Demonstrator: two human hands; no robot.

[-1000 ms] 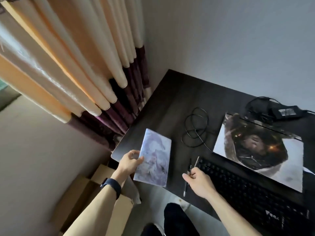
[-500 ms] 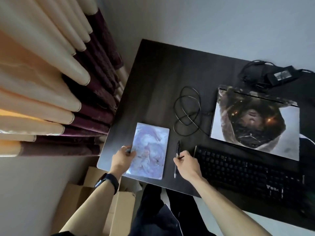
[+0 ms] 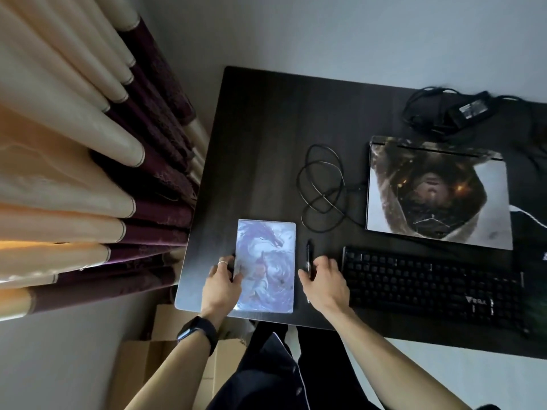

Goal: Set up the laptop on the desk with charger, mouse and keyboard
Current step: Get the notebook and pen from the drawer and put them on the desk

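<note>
The closed laptop, its lid covered by a picture, lies on the dark desk at the right. A black keyboard sits in front of it. The black charger brick with its cord is behind the laptop. A coiled black cable lies left of the laptop. My left hand grips the left edge of a dragon-print notebook lying flat near the desk's front left corner. My right hand is curled over a black pen between notebook and keyboard.
Folded curtains hang close to the desk's left edge. Cardboard boxes stand on the floor below the front left corner. A grey wall runs behind the desk. My legs are under the front edge.
The notebook has come down flat onto the desk's front left corner. The pen now lies on the desk beside it, under my right hand. The view has swung toward the desk.
</note>
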